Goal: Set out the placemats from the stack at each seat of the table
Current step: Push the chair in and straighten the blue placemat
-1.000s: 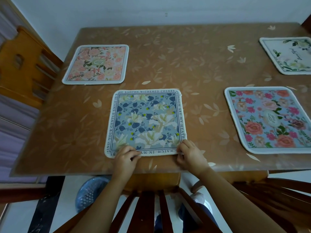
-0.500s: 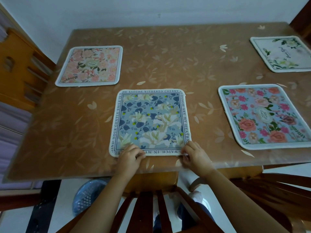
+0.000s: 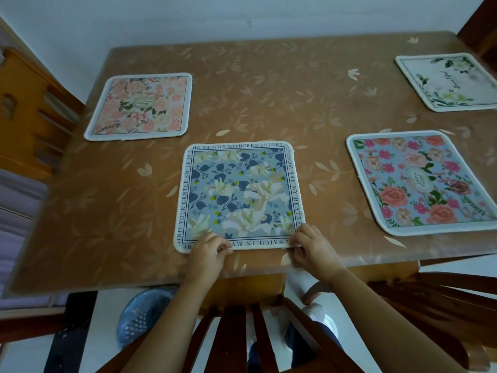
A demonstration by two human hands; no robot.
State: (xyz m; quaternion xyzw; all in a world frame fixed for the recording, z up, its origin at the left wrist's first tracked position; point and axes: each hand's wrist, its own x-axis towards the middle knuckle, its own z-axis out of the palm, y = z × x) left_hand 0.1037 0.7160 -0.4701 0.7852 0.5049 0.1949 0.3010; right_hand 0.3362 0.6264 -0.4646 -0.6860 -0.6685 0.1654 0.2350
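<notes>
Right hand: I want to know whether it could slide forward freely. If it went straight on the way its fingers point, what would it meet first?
The right hand already pinches the near edge of the blue lettered placemat. Going straight on, it would only cross that mat, then bare table, as far as one view shows.

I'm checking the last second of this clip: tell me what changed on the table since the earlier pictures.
Very little. Both hands keep pinching the near edge of the blue lettered placemat, the left hand by its near left part and the right hand at its near right corner; any shift looks like head motion. The peach placemat, pink rose placemat and white placemat stayed put.
</notes>
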